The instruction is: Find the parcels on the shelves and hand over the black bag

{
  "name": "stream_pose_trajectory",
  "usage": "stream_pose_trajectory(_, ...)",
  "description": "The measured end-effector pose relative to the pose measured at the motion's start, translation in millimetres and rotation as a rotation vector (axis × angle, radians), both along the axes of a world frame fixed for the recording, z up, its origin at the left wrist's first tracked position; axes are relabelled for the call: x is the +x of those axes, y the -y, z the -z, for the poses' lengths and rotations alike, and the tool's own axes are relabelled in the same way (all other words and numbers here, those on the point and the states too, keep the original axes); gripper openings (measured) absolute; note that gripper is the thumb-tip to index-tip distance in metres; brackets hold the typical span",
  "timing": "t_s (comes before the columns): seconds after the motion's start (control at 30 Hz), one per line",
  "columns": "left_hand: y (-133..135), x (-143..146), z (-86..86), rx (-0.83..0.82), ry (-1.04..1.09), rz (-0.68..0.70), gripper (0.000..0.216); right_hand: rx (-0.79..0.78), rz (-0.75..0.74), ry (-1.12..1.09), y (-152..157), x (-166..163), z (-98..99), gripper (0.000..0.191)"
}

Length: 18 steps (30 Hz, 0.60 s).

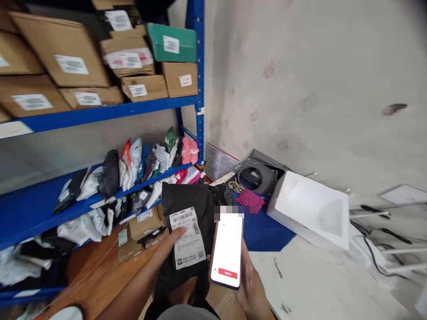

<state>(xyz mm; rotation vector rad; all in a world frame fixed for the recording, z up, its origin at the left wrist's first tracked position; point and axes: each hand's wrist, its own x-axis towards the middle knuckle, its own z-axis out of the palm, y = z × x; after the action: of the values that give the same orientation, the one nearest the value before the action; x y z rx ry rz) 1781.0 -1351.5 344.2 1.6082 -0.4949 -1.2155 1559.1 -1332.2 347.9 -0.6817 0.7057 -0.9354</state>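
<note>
My left hand (171, 244) grips a black plastic parcel bag (188, 198), its thumb lying on the front and its other fingers hidden. A white shipping label (190, 249) with barcodes and print faces up on the bag, partly under that thumb. Beside it, my right hand (250, 278) is wrapped round a smartphone (227, 251), screen up. The screen is mostly bright white, with a red button near its bottom; its top part is pixelated. The phone is close to the bag's right edge.
Blue shelving (147, 106) on the left bears labelled cardboard boxes (83, 53) above and bagged parcels (110, 175) below. At right, a white foam box (310, 209), a grey ring-shaped cushion (267, 180) and a pink dotted pouch (250, 201) sit on a table (300, 284) by the wall.
</note>
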Motion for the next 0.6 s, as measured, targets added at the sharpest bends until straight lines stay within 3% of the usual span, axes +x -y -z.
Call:
stream_pose_trajectory(0.23, -86, 20, -5.7, -0.163, -0.038, -0.309, 0.044, 0.012, -0.284, 0.091, -44, 36, -12.1, 0.120)
stream_pose_trajectory(0.43, -190, 21, -14.2, -0.278, -0.099, -0.369, 0.048, 0.078, -0.437, 0.123, -119, 43, -32.7, 0.126)
stream_pose_trajectory(0.6, -275, 11, -24.1, -0.266, -0.078, -0.460, 0.046, 0.129, -0.594, 0.136, -176, 37, -41.8, 0.130)
